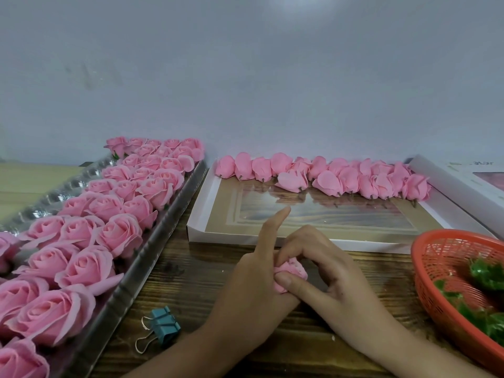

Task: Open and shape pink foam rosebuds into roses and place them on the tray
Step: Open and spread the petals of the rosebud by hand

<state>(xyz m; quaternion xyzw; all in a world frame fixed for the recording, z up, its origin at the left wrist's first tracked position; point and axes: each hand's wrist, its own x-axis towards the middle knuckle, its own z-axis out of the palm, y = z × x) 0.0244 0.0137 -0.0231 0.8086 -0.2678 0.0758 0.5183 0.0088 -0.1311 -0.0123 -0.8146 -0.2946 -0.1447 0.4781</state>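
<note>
A pink foam rosebud (293,268) sits between both hands above the wooden table. My left hand (251,290) cups it from below, index finger pointing up. My right hand (324,271) pinches its petals with thumb and fingertips. Most of the bud is hidden by fingers. The clear plastic tray (141,266) on the left holds several rows of opened pink roses (81,266). A row of closed rosebuds (327,177) lies along the far edge of a white box lid (199,227).
A red plastic basket (428,271) with green leaf pieces stands at the right. A teal binder clip (163,327) lies on the wooden table (191,282) near my left forearm. Another white box (458,181) leans at the far right. A grey wall is behind.
</note>
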